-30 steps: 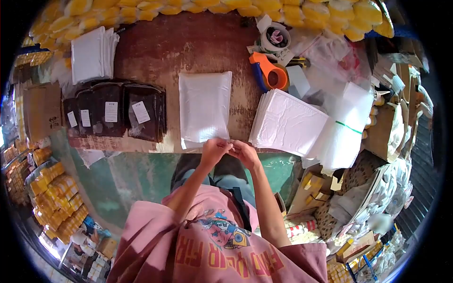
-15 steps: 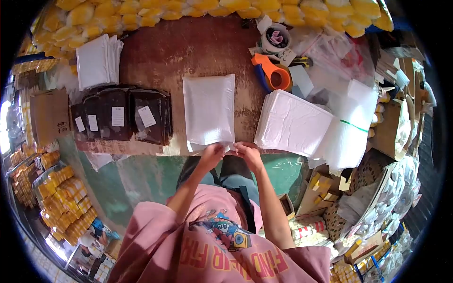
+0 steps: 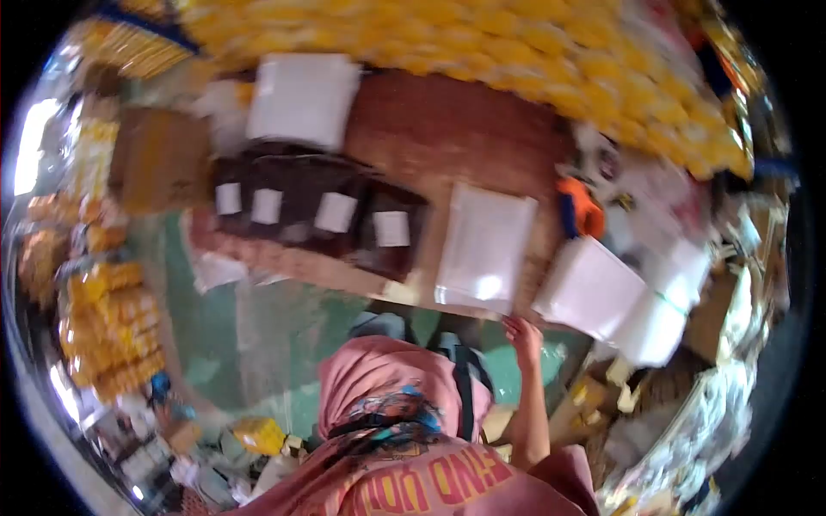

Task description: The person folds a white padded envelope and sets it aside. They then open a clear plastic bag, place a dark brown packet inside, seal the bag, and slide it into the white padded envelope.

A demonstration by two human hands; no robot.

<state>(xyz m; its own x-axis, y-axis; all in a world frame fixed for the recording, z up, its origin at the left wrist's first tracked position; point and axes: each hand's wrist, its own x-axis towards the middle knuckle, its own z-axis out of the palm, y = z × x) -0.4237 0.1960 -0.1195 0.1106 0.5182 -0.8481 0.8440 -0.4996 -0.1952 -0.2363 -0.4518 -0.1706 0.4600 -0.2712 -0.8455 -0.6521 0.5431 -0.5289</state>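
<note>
A pink shirt with red lettering, a blurred, seemingly blue print and black strap.

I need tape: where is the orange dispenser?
In the head view, the dispenser sits on the right of the table, just beyond the white stack.

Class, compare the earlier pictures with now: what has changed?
The left hand has left the white packet and is out of view. The camera view has swung. The right hand remains by the packet's near edge, contact unclear. The packet still lies between the dark packets and white stack.
</note>
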